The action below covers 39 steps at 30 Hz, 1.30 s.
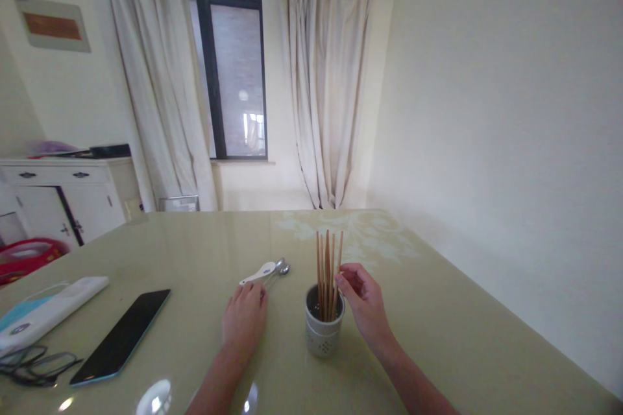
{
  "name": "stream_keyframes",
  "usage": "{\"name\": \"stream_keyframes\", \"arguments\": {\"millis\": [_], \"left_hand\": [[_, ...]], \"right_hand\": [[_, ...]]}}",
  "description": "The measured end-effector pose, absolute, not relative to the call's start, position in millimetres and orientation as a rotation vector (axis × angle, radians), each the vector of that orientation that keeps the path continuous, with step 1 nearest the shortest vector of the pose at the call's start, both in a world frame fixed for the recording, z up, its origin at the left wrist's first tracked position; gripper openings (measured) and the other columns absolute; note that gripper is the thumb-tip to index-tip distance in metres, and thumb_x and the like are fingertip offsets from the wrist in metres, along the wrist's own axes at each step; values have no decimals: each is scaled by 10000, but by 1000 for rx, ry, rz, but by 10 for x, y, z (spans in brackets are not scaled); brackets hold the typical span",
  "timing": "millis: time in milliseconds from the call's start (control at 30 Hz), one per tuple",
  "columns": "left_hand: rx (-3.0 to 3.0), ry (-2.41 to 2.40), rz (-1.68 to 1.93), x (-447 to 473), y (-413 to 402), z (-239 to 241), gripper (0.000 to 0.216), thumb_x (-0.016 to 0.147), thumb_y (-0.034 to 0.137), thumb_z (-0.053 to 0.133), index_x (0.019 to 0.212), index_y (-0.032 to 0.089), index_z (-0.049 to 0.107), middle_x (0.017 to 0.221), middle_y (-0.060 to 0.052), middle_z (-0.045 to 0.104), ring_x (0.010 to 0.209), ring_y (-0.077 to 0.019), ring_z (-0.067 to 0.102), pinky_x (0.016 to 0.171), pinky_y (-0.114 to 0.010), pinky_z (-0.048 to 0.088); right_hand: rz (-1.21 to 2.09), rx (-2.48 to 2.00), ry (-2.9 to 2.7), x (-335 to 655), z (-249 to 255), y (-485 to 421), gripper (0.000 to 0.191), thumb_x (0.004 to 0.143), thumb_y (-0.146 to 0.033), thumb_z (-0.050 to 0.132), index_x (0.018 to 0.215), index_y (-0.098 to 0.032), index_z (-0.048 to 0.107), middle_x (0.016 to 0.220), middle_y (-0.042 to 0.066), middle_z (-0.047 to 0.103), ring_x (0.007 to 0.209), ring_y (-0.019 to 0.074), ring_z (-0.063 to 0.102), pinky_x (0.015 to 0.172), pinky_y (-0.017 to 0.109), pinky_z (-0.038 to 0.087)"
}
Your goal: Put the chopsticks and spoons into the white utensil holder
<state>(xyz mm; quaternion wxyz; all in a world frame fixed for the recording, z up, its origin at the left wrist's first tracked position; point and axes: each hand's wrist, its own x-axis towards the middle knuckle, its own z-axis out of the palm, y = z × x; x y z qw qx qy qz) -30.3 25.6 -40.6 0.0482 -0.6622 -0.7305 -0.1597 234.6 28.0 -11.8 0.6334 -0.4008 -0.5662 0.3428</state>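
Note:
A grey utensil holder [323, 339] with small holes in its side stands upright on the table, with several wooden chopsticks [327, 266] rising out of it. My right hand [363, 301] is at the holder's right side, its thumb and fingertips pinching the rightmost chopstick [339, 253], whose lower end is still inside. To the left, my left hand [244, 318] rests low on the table, fingers curled over the handle ends of a white spoon [263, 270] and metal spoons [283, 267]. The spoon heads point away from me; their handles are partly hidden under the fingers.
A black-screened phone [124, 336], a white oblong device [58, 311] and dark-framed glasses [39, 363] lie on the left of the glossy table [195, 253]. A white cabinet [87, 194] and a red basket [29, 256] stand beyond. A wall [501, 142] runs along the right.

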Motion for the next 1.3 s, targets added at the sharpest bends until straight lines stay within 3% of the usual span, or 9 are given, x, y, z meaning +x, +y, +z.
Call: {"name": "stream_keyframes", "arguments": {"millis": [233, 500, 667, 833, 967, 1067, 1300], "left_hand": [[-2032, -2299, -444, -285, 269, -369, 287, 1046, 189, 457, 1056, 209, 742, 1159, -101, 781, 1137, -264, 711, 992, -366, 522], [-2059, -2210, -556, -272, 317, -469, 304, 1037, 183, 392, 973, 197, 690, 1052, -121, 780, 1071, -275, 721, 958, -378, 522], [-2022, -2112, -1201, -248, 329, -411, 241, 1044, 281, 386, 966, 226, 607, 964, -90, 757, 902, -258, 725, 816, -377, 560], [-1938, -1685, -1824, -68, 158, -259, 252, 1068, 418, 459, 1051, 225, 620, 841, -27, 705, 728, -200, 685, 680, -309, 574], [-2164, -1167, -1812, 129, -32, -247, 207, 1094, 333, 504, 1037, 233, 677, 923, -42, 747, 840, -164, 729, 777, -254, 596], [-2342, -1031, -1730, 208, -115, -276, 201, 1099, 280, 509, 1060, 235, 700, 910, -40, 756, 853, -150, 740, 807, -231, 602], [-2157, -1474, -1659, 65, 8, -300, 327, 1105, 393, 413, 1184, 224, 682, 1137, -117, 761, 1058, -234, 728, 948, -378, 601]], "right_hand": [[865, -912, -1293, 2343, -141, 269, 465, 887, -626, 781, 1063, -196, 779, 901, 97, 794, 837, 271, 744, 756, 368, 579], [816, -958, -1279, 2300, -141, 255, 502, 886, -668, 750, 1023, -185, 755, 797, 51, 721, 710, 210, 643, 628, 300, 508], [616, -990, -1198, 2300, -87, 208, 455, 943, -627, 709, 1123, -210, 706, 808, 12, 634, 706, 197, 594, 630, 296, 506], [353, -936, -1278, 2335, 0, 75, 294, 1026, -493, 656, 1129, -225, 715, 861, 35, 654, 773, 210, 600, 692, 311, 514], [325, -791, -1455, 2312, -3, -57, 245, 1040, -408, 650, 1201, -248, 741, 896, 47, 703, 789, 216, 641, 721, 321, 538], [382, -755, -1467, 2282, -31, -100, 192, 1044, -387, 649, 1090, -252, 777, 905, 61, 747, 802, 224, 693, 734, 323, 567], [482, -778, -1052, 2382, 143, 15, 298, 997, -513, 707, 968, -217, 730, 721, 21, 685, 600, 173, 600, 533, 272, 493]]}}
